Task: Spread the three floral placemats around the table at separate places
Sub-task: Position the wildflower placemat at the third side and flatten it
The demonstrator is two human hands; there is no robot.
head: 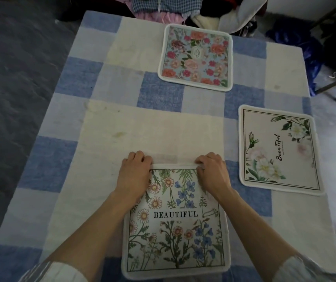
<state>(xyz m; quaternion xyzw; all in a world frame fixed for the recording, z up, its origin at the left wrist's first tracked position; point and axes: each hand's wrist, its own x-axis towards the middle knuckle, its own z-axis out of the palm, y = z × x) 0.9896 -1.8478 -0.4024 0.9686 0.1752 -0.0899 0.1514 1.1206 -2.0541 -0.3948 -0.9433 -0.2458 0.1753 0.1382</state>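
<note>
Both hands [175, 171] curled, knuckles up, on wildflower placemat's [176, 226] far edge.

near placemat [176, 226] front-centre on table [106, 123]; second [279, 149] right; third [196, 57] far.

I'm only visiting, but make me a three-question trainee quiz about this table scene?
1. How many placemats lie on the table?
2. True or false: the rose placemat overlaps the white-flower placemat.
3. Both hands pinch which edge of the BEAUTIFUL placemat: A near, B far, C right?

Key: 1. Three. 2. False, they lie apart. 3. B: left hand and right hand grip the far edge.
</note>
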